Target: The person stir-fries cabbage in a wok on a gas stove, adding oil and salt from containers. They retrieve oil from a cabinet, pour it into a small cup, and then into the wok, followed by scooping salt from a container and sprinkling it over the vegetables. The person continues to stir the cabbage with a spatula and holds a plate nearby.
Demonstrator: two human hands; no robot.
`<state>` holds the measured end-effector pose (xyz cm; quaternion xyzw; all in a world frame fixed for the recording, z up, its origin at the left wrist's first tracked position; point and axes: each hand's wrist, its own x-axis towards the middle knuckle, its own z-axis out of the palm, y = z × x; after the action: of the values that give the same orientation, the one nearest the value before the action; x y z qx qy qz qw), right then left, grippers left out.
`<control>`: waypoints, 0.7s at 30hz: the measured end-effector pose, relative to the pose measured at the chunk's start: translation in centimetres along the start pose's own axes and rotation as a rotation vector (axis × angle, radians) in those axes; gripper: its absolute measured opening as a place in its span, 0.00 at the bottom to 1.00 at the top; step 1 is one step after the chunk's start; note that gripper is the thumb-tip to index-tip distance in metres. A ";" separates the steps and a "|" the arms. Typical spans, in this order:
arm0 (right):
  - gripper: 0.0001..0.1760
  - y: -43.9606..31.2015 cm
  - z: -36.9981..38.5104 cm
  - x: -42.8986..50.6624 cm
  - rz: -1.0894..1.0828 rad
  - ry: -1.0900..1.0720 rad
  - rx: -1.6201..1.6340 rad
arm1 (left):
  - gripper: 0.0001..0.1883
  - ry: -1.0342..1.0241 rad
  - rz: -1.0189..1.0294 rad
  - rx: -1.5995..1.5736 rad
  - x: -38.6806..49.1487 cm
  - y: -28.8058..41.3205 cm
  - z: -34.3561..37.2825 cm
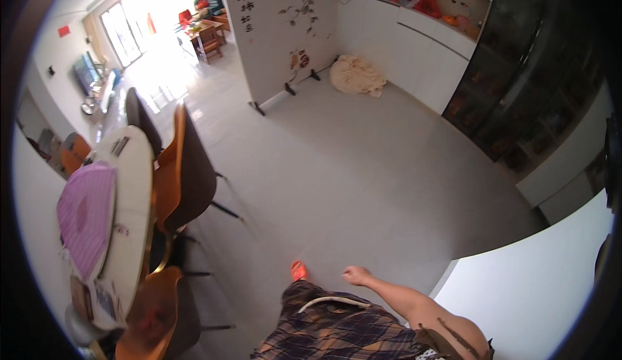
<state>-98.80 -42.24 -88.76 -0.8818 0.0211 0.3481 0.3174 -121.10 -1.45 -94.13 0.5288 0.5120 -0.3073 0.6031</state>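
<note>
My right hand [356, 276] hangs in front of my body at the lower centre, with its fingers curled; no object shows in it. Below it is my dark plaid garment [335, 326], with a pale cord [333, 299] lying across its front. An orange-red slipper [299, 270] shows on one foot, left of the hand, on the grey tiled floor [320, 204]. My left hand is out of view.
At left stands an oval table [138, 190] bearing a purple food cover [90, 214], with orange-and-brown chairs [194, 180] beside it. A cream cloth bundle [357, 75] lies by a decorated partition [286, 34] and white cabinets [413, 54]. A white surface [525, 287] is at lower right.
</note>
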 end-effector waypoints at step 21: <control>0.16 7.0 -41.2 40.1 0.658 0.482 0.458 | 0.23 -0.292 0.327 0.924 18.5 87.1 42.4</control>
<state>-45.49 -64.14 -94.85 -0.7911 0.4493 0.2019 0.3626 -23.93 -16.77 -86.92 0.7652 0.1436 -0.4737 0.4117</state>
